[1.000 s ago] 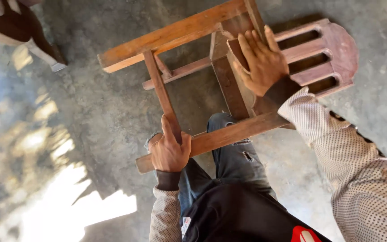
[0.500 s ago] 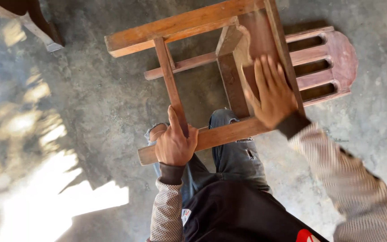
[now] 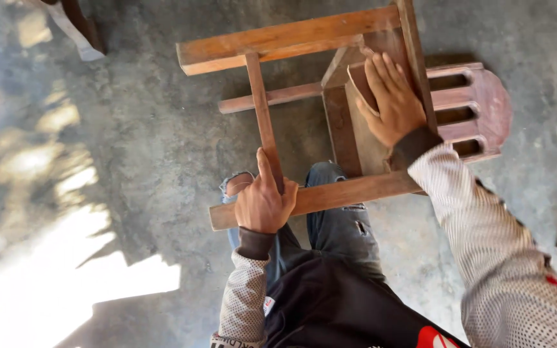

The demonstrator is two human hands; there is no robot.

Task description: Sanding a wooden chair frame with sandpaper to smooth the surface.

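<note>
The chair (image 3: 330, 116) is bare, matt brown wood with worn patches; the floor (image 3: 149, 148) is rough grey concrete.

No packages, signs or screens in view. Only label-like items are on the person's clothing: a small white tag (image 3: 267, 307) with tiny coloured marks at the left edge of the dark top (image 3: 330, 309), and a red rounded patch (image 3: 438, 338) with white marks at the top's lower right edge, cut off by the frame bottom.

chair (image 3: 304, 38): orange-brown wood (back reddish) | sleeves (image 3: 485, 238): white, dark-dotted | floor (image 3: 149, 148): grey
</note>
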